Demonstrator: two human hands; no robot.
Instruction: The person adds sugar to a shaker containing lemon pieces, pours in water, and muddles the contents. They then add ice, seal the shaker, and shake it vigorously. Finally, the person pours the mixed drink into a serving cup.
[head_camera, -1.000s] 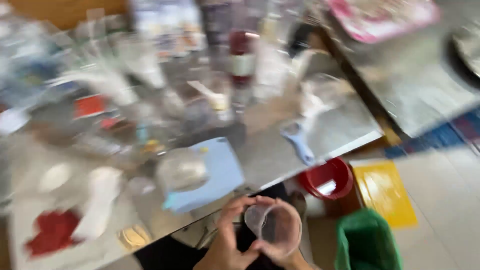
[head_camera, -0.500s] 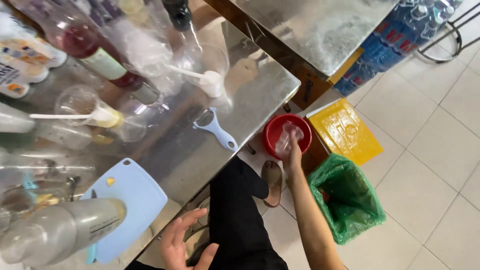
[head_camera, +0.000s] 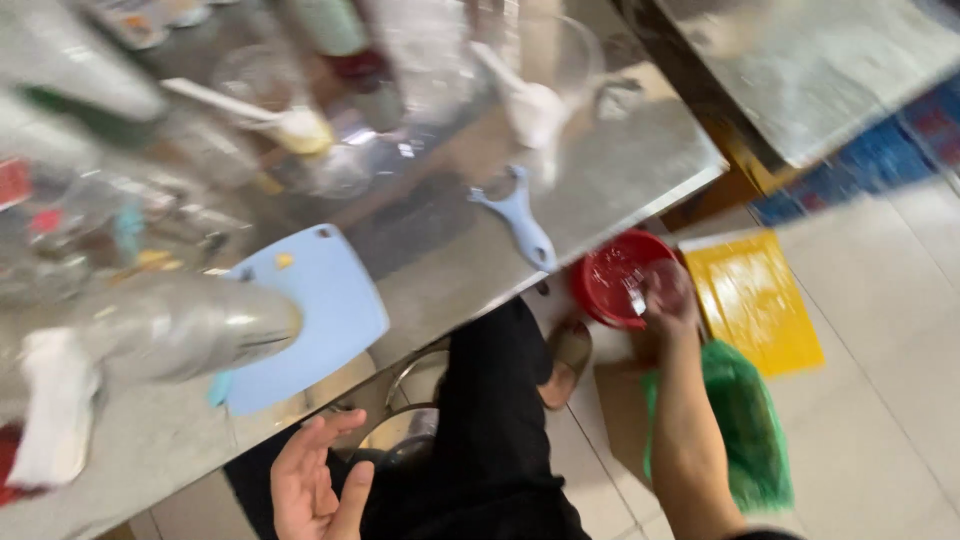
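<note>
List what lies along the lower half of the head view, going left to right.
Left hand → light blue cutting board → blue peeler → red bowl → right hand holding a clear cup → yellow board.

Bare forearms, no sleeves; black trousers (head_camera: 500, 420); brown sandal (head_camera: 568, 360).

Motion blur smears the bottles and glassware (head_camera: 300, 130) at the back of the table (head_camera: 620, 170). The right hand (head_camera: 668, 300) hides part of a clear cup (head_camera: 665, 283). The bottom edge crops the left hand (head_camera: 315, 490).
</note>
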